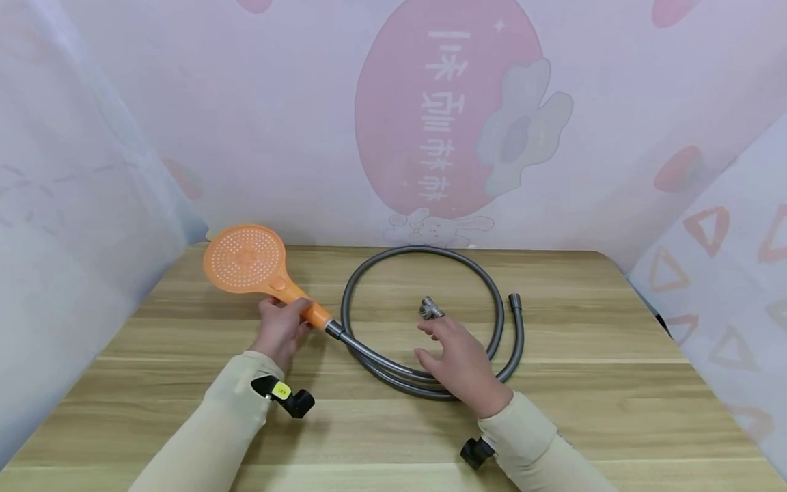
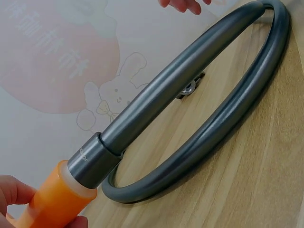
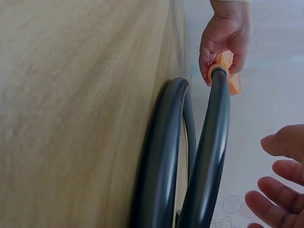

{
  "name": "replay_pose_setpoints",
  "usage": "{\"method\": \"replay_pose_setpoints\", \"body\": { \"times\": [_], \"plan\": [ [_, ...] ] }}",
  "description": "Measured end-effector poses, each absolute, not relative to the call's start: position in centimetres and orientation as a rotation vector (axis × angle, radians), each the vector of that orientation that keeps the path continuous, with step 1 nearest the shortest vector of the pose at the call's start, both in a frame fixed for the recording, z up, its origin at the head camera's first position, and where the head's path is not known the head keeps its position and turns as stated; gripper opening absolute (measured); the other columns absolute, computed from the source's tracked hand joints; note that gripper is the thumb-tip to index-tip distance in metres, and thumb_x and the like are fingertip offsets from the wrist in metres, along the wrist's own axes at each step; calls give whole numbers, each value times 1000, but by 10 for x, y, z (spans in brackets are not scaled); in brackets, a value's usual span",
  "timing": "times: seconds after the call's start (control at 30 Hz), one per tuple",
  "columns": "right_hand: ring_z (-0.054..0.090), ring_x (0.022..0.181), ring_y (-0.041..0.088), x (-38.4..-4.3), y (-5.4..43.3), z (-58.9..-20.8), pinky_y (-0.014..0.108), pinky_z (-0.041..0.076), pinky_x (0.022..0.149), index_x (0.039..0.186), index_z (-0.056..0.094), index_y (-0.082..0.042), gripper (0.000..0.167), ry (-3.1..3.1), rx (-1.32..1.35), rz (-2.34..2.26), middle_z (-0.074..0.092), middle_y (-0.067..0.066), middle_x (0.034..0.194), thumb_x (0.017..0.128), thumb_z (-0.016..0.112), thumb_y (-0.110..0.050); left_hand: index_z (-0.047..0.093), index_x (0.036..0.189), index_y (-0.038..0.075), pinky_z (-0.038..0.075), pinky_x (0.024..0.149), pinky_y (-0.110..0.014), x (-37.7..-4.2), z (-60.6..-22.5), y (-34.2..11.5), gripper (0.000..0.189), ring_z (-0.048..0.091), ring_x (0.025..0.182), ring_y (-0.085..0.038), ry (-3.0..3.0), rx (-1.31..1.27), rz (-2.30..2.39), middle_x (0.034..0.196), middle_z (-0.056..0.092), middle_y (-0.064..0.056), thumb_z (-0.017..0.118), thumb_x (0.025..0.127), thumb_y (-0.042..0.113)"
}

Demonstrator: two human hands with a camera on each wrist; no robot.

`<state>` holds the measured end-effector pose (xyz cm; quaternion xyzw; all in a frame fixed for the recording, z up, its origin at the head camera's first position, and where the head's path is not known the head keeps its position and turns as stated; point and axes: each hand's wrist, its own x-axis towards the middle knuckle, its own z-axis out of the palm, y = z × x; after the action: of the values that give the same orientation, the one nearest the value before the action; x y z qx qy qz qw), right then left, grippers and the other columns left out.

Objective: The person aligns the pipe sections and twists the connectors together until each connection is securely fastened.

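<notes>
An orange shower head [image 1: 244, 258] with a perforated round face is at the left of the table. My left hand [image 1: 283, 328] grips its handle [image 2: 57, 199], thumb on one side and fingers on the other. A dark grey shower hose [image 1: 424, 250] joins the handle through a metal collar [image 2: 92, 159] and lies coiled in a loop. My right hand [image 1: 464, 362] hovers over the near right part of the coil, its fingers spread and loosely bent, holding nothing. Just beyond those fingertips a small metal fitting [image 1: 430, 308] lies inside the loop, partly hidden in the left wrist view.
The wooden table [image 1: 615, 424] ends at a patterned curtain [image 1: 295, 137] behind it. The hose's free end [image 1: 515, 301] points away from me, right of the loop. Each wrist bears a small black camera, such as the left one [image 1: 298, 403].
</notes>
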<state>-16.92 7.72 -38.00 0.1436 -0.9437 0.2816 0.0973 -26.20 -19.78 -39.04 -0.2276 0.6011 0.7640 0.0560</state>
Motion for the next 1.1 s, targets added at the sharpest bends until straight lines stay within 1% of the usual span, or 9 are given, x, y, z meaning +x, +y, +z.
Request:
{"method": "replay_pose_setpoints", "body": {
  "times": [0.2, 0.47, 0.63, 0.8, 1.0, 1.1],
  "plan": [
    [61, 94, 18, -169, 80, -381, 35, 52, 74, 120, 64, -9, 40, -2801, 420, 809, 63, 3, 112, 84, 75, -21, 0, 144, 11, 49, 88, -29, -264, -391, -199, 75, 47, 115, -24, 1835, -704, 2302, 131, 32, -11, 53, 92, 2],
    [62, 93, 20, -168, 87, -382, 36, 53, 74, 119, 64, -7, 41, -2792, 406, 803, 64, 5, 110, 83, 77, -21, 3, 143, 9, 50, 77, -23, -265, -393, -200, 73, 49, 108, -22, 1835, -714, 2299, 122, 35, -7, 53, 91, 2],
    [62, 94, 20, -169, 91, -383, 36, 53, 76, 120, 64, -7, 41, -2806, 390, 802, 64, 6, 113, 83, 77, -20, 3, 143, 8, 50, 74, -23, -266, -393, -201, 73, 50, 107, -22, 1834, -720, 2278, 119, 37, -7, 54, 91, 3],
    [62, 95, 21, -169, 94, -381, 37, 52, 76, 120, 64, -6, 42, -2816, 374, 796, 64, 6, 114, 83, 77, -20, 6, 142, 9, 51, 72, -22, -267, -393, -203, 70, 52, 100, -19, 1807, -719, 2282, 117, 38, -6, 54, 91, 3],
    [62, 95, 20, -168, 98, -380, 37, 52, 76, 119, 65, -7, 40, -2822, 365, 791, 64, 6, 114, 83, 76, -20, 11, 140, 8, 51, 69, -21, -269, -395, -204, 65, 54, 88, -14, 1784, -714, 2286, 113, 40, -6, 54, 91, 3],
    [62, 95, 20, -168, 98, -381, 37, 52, 76, 119, 65, -7, 40, -2823, 359, 796, 63, 6, 114, 83, 76, -20, 14, 139, 7, 51, 68, -22, -271, -395, -204, 63, 54, 88, -14, 1772, -719, 2285, 113, 42, -7, 54, 91, 2]
  ]
}}
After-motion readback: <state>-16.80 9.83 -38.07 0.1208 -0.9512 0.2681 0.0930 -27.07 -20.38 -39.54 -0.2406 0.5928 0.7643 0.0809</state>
